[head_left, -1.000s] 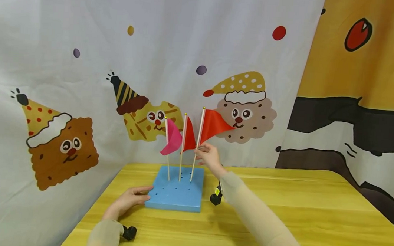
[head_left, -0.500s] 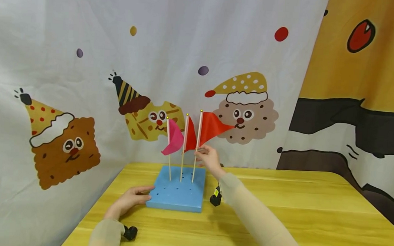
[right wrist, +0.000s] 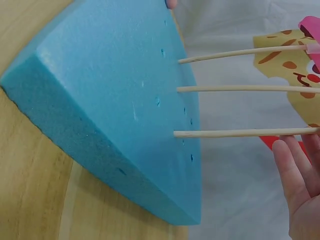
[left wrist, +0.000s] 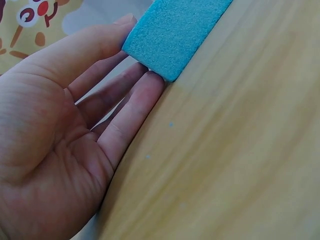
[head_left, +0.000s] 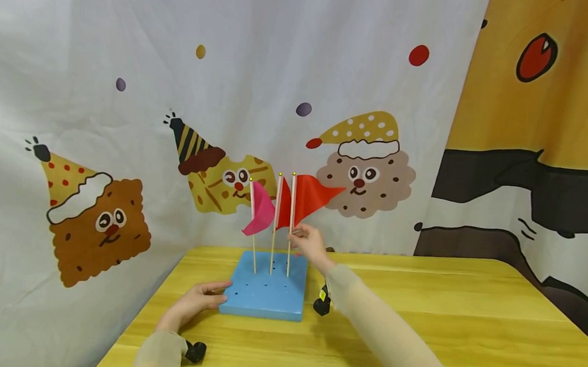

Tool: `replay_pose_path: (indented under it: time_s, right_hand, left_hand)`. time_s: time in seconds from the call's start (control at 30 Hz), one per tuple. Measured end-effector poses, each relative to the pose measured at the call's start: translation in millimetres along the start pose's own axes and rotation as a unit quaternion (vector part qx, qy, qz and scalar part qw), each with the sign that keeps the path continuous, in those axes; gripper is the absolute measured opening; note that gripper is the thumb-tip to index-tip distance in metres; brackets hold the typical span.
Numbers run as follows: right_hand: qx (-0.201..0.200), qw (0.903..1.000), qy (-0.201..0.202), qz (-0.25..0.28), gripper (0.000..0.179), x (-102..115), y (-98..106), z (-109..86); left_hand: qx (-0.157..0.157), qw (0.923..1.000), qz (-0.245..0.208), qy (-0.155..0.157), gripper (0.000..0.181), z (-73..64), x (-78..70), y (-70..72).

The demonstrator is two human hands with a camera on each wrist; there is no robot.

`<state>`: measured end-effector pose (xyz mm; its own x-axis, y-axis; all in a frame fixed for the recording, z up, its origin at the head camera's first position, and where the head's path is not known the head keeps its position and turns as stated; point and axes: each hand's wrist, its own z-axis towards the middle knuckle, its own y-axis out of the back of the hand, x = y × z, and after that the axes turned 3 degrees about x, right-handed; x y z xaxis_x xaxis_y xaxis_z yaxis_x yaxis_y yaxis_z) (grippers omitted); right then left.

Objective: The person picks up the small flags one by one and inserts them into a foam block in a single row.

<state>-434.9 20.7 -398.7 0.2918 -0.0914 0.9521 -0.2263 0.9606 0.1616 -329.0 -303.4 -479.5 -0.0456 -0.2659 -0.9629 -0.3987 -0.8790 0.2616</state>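
A blue foam block (head_left: 263,302) with several small holes lies on the table. Three flags on thin wooden sticks stand in it in a row: a pink flag (head_left: 261,210) at left, a red flag (head_left: 283,205) in the middle and another red flag (head_left: 310,200) at right. My right hand (head_left: 312,246) pinches the rightmost stick just below its cloth. In the right wrist view that stick (right wrist: 225,133) meets the block's top; how deep it goes is hidden. My left hand (head_left: 194,304) rests against the block's left side, its fingers fairly straight and fingertips touching the edge.
The wooden table (head_left: 416,323) extends to the right of the block. Behind its back edge hangs a white curtain (head_left: 251,48) printed with cartoon biscuits, and an orange-and-black printed part (head_left: 532,118) is at the right.
The right red flag has tipped leftward from a slant to nearly upright, its top now close to the middle flag. My right hand moved slightly left and down with it; my left hand stays at the block.
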Motion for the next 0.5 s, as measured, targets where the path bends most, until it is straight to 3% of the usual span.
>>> replay_pose_path:
  time_s: [0.3,0.5]
  right_hand:
    - [0.007,1.0000,-0.004,0.006,0.031,-6.6,7.1,-5.4]
    - [0.042,0.9990,-0.009,0.007,0.036,-2.2,18.5,-11.5]
  left_hand:
    - [0.001,1.0000,-0.005,0.004,0.055,4.1,2.5,-1.3]
    - [0.002,1.0000,-0.005,0.005,0.055,3.7,2.6,1.8]
